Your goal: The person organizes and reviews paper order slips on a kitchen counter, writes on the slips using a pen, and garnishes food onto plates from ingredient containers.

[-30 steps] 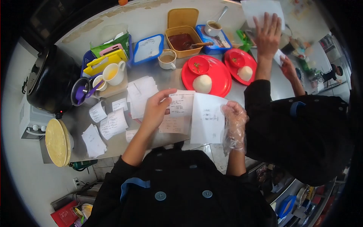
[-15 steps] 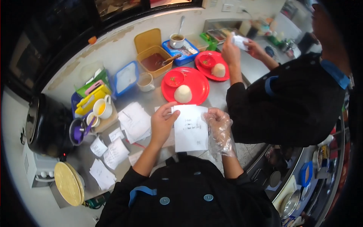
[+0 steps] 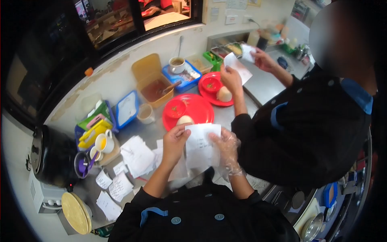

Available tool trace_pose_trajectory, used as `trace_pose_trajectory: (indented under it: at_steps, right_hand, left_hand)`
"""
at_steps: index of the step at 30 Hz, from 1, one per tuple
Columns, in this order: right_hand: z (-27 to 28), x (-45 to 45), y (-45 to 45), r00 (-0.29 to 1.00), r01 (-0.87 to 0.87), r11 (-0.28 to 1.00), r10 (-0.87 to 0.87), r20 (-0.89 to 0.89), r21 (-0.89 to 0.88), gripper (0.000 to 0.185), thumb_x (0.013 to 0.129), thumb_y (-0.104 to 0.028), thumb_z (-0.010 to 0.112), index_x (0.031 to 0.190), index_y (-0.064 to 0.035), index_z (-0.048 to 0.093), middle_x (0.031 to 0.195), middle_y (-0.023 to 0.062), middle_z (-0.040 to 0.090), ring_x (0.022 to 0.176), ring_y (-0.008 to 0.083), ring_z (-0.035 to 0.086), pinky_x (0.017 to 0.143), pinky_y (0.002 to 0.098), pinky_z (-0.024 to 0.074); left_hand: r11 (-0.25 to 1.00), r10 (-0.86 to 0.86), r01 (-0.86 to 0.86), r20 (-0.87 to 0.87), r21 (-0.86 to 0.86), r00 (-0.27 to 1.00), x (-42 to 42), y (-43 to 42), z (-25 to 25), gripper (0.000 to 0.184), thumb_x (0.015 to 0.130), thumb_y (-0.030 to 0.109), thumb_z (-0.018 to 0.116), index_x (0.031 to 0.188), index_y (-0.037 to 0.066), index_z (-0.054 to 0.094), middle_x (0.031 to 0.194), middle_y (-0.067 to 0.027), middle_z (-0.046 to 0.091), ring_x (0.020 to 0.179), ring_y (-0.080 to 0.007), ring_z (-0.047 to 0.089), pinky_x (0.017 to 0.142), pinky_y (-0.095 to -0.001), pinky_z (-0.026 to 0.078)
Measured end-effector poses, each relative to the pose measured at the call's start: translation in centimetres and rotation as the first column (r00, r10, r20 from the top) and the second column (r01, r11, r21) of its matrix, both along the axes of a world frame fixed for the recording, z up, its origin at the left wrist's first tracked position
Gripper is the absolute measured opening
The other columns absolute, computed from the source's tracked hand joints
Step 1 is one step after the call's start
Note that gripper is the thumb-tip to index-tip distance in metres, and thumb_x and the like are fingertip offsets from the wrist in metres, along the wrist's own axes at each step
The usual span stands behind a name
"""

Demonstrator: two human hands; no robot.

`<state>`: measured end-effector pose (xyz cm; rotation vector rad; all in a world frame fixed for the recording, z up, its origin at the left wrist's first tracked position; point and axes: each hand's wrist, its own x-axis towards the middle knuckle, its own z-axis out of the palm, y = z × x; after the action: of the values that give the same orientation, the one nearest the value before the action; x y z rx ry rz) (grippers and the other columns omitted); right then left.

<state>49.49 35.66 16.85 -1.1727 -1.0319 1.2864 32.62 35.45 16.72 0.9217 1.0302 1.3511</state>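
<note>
Between my hands is a white order slip (image 3: 202,151) with a few handwritten lines. My bare left hand (image 3: 176,142) pinches its left edge, thumb on the front. My right hand (image 3: 226,147), in a clear plastic glove, grips the right edge. Just beyond the slip lies a red plate (image 3: 199,105) with a small red dish (image 3: 175,109) and a mound of rice (image 3: 185,120), partly hidden by the slip and my left hand. To the left, a pile of white paper slips (image 3: 137,153) lies on the steel counter.
At right, a co-worker in black (image 3: 298,133) holds papers (image 3: 238,68) over a second red plate (image 3: 221,101). A tub of brown sauce (image 3: 155,89), a blue-lidded container (image 3: 183,78) and cups stand behind. A black cooker (image 3: 54,155) is at left.
My view has shifted, so the counter items appear lower left. The co-worker's hands have moved apart, with a paper now in each. I still hold the slip with both hands.
</note>
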Motion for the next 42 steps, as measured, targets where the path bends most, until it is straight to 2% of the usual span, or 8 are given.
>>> trace_pose_trajectory:
  at_steps: [5, 12, 18, 21, 28, 31, 39, 42]
  right_hand:
    - [1.9, 1.9, 2.0, 0.999, 0.033, 0.998, -0.031, 0.027, -0.05, 0.017, 0.08, -0.01, 0.064, 0.09, 0.0034, 0.065, 0.076, 0.0068, 0.066, 0.067, 0.0091, 0.059, 0.06, 0.0244, 0.0476]
    - [-0.4, 5.0, 3.2, 0.689, 0.133, 0.983, -0.181, 0.701, 0.124, 0.023, 0.075, -0.021, 0.068, 0.092, -0.0053, 0.066, 0.073, 0.016, 0.063, 0.064, 0.0258, 0.063, 0.06, 0.0347, 0.0483]
    - [-1.5, 8.0, 4.0, 0.848, 0.077, 0.988, -0.136, 0.513, 0.134, 0.022, 0.075, -0.019, 0.068, 0.091, -0.0041, 0.066, 0.075, 0.0154, 0.064, 0.064, 0.0244, 0.063, 0.061, 0.0334, 0.0485]
    - [-2.2, 9.3, 5.0, 0.867, 0.074, 0.989, -0.129, 0.481, 0.132, 0.022, 0.076, -0.019, 0.068, 0.091, -0.0035, 0.066, 0.075, 0.0151, 0.064, 0.065, 0.0237, 0.063, 0.061, 0.0327, 0.0486]
    - [-3.4, 13.3, 7.4, 0.884, 0.14, 0.974, -0.204, 0.42, 0.179, 0.021, 0.076, -0.016, 0.068, 0.091, -0.0021, 0.066, 0.077, 0.0143, 0.065, 0.066, 0.022, 0.063, 0.062, 0.0312, 0.0488]
    - [-4.4, 14.6, 8.2, 0.909, 0.258, 0.962, -0.272, 0.317, 0.085, 0.013, 0.078, -0.009, 0.067, 0.086, 0.0016, 0.065, 0.075, 0.0028, 0.063, 0.062, 0.0096, 0.056, 0.055, 0.0245, 0.0461]
    - [-5.6, 15.8, 9.0, 0.919, 0.226, 0.971, -0.183, 0.35, -0.085, 0.023, 0.08, -0.018, 0.066, 0.094, 0.0005, 0.065, 0.079, 0.012, 0.066, 0.069, 0.0156, 0.062, 0.065, 0.0283, 0.0483]
    - [-5.9, 15.9, 8.8, 0.94, 0.211, 0.969, -0.165, 0.3, -0.126, 0.023, 0.08, -0.019, 0.066, 0.094, -0.0005, 0.065, 0.079, 0.0111, 0.066, 0.069, 0.0148, 0.061, 0.065, 0.0285, 0.0482]
  left_hand:
    - [0.997, -0.026, 0.033, -0.102, 0.071, 0.994, 2.6, 4.6, 0.3, 0.022, 0.086, 0.009, 0.058, 0.105, -0.002, 0.057, 0.092, -0.0093, 0.064, 0.081, -0.0118, 0.06, 0.07, -0.0223, 0.049]
    - [0.996, -0.071, 0.058, -0.199, -0.072, 0.977, 4.7, 23.3, -0.8, 0.031, 0.087, 0.027, 0.057, 0.096, -0.003, 0.058, 0.079, -0.0142, 0.064, 0.067, -0.0202, 0.065, 0.057, -0.0264, 0.053]
    - [0.999, -0.015, -0.013, -0.534, -0.048, 0.845, 11.2, 43.7, -9.9, 0.027, 0.081, 0.02, 0.057, 0.091, -0.005, 0.062, 0.079, -0.0179, 0.065, 0.065, -0.025, 0.065, 0.056, -0.0334, 0.051]
    - [0.996, 0.023, -0.088, -0.835, -0.031, 0.55, 13.7, 50.2, -12.5, 0.028, 0.077, 0.021, 0.06, 0.09, -0.004, 0.063, 0.086, -0.0208, 0.064, 0.075, -0.0323, 0.064, 0.066, -0.0384, 0.051]
    - [0.824, 0.188, -0.499, -0.701, -0.269, 0.688, 16.6, 54.5, -12.6, 0.038, 0.073, 0.022, 0.067, 0.1, -0.005, 0.06, 0.101, -0.0218, 0.061, 0.092, -0.0339, 0.061, 0.077, -0.0378, 0.049]
    - [0.762, 0.261, -0.514, -0.539, -0.394, 0.801, 16.4, 55.3, -12.9, 0.038, 0.07, 0.018, 0.071, 0.098, -0.005, 0.06, 0.099, -0.0211, 0.062, 0.092, -0.0324, 0.061, 0.075, -0.0381, 0.049]
    - [0.831, 0.46, -0.44, -0.024, -0.342, 0.888, 17.4, 51.7, -14.0, 0.026, 0.066, 0.014, 0.074, 0.083, -0.003, 0.063, 0.081, -0.0124, 0.064, 0.068, -0.02, 0.06, 0.06, -0.0354, 0.046]
    - [0.827, 0.438, -0.562, -0.658, 0.027, 0.613, 18.8, 50.1, -14.8, 0.026, 0.07, 0.018, 0.068, 0.057, -0.004, 0.061, 0.056, -0.0172, 0.059, 0.054, -0.03, 0.06, 0.058, -0.0404, 0.046]
